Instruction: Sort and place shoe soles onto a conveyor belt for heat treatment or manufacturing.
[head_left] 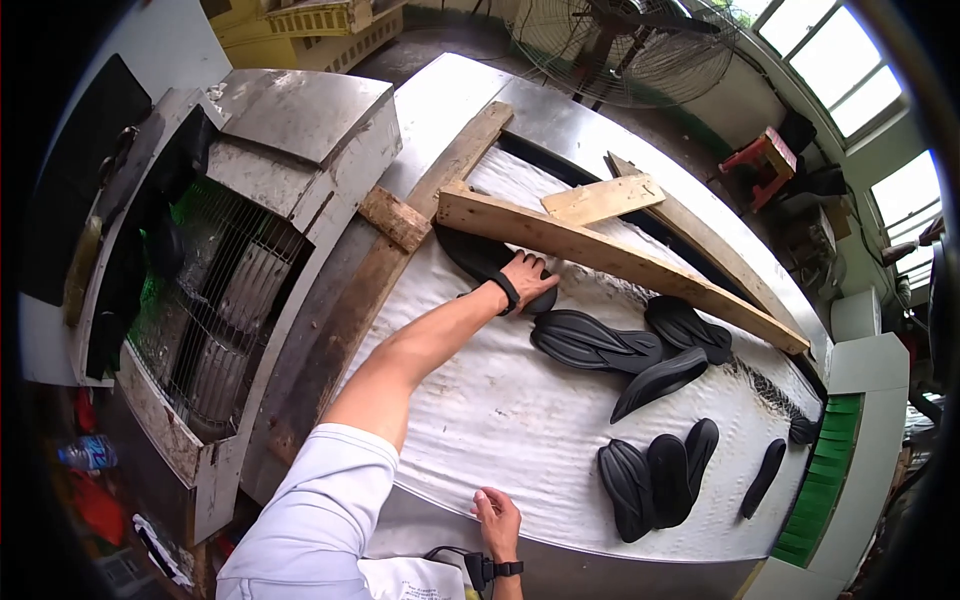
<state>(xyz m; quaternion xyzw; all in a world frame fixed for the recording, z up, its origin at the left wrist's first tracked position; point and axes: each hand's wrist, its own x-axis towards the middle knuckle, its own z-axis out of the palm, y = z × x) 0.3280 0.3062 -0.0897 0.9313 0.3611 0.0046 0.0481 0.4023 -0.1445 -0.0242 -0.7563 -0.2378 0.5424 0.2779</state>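
Observation:
My left hand [526,281] reaches far across the white cloth-covered belt [450,400], its fingers bent over the near end of a black shoe sole [466,250]. That sole lies flat against a long wooden plank, and my palm hides part of it. Close to the belt's near edge, my right hand [499,524] is held loosely with its fingers partly curled and nothing in it. Right of my left hand lie a grooved black sole [595,342], another behind it [688,328] and a tilted one [658,382]. Several more soles [626,490] stand together nearer me.
The long plank [620,262] crosses the belt at a slant, with a shorter board [604,200] by it. At left stands a metal machine [300,140] with a wire grille. Green strips [822,480] hang at the belt's right end. A large fan [620,50] stands behind.

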